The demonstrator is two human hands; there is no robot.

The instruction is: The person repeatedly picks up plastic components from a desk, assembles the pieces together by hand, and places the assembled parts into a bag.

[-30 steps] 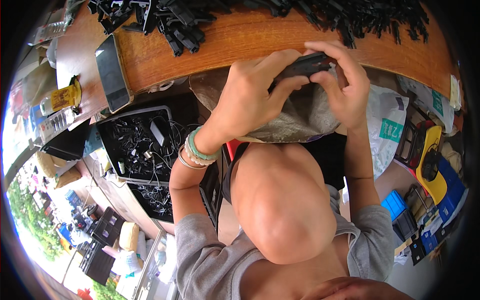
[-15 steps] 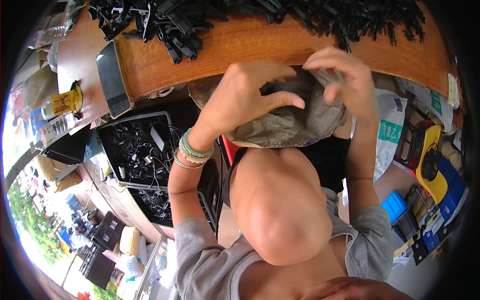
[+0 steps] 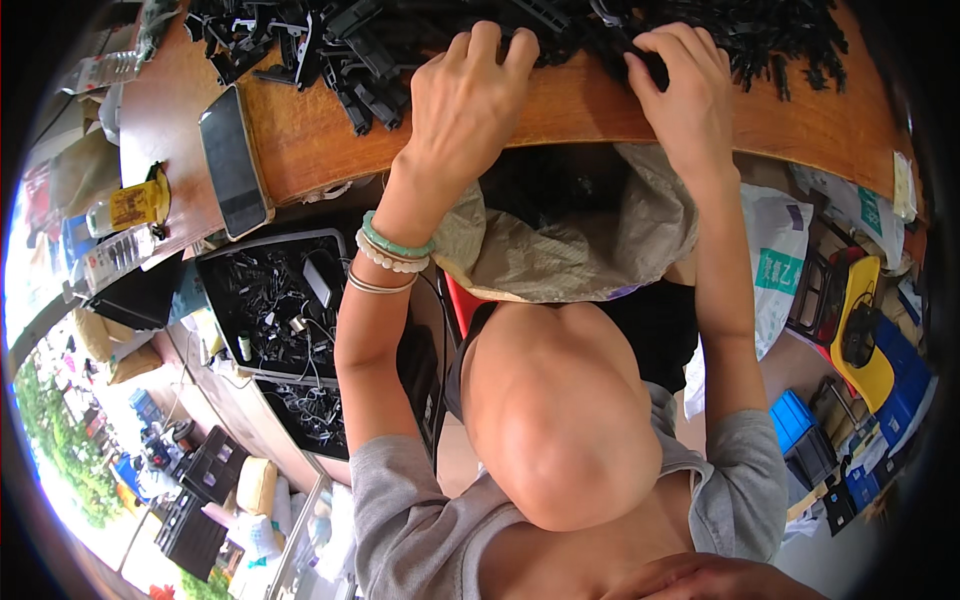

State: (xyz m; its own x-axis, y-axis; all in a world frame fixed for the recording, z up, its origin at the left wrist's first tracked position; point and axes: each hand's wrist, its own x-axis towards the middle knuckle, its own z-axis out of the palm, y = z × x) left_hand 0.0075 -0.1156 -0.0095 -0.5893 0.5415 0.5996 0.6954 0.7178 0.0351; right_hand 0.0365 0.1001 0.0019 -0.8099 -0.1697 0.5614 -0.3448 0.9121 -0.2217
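A long heap of black plastic parts [image 3: 350, 45] lies along the far side of the brown wooden table [image 3: 580, 110]. My left hand [image 3: 465, 105] is at the heap's front edge, its fingers bent down into the parts and its fingertips hidden. Further right, my right hand [image 3: 690, 95] has its thumb and fingers curled around a black plastic part [image 3: 655, 68] at the heap's edge. Below the table edge, between my forearms, a grey-brown woven sack [image 3: 560, 260] hangs with its mouth open and dark contents inside.
On the table's left are a phone [image 3: 232, 160] and a yellow-labelled bottle [image 3: 135, 207]. Black trays [image 3: 285, 300] of small parts and cables stand below, left. A white bag with a green print [image 3: 775, 260], a yellow plastic piece [image 3: 870, 350] and blue bins [image 3: 795, 415] lie to the right.
Both hands have moved from above the sack's mouth, fingers spread, up and away to the heap of black parts. Their fingers have curled there. The sack's mouth now shows more.
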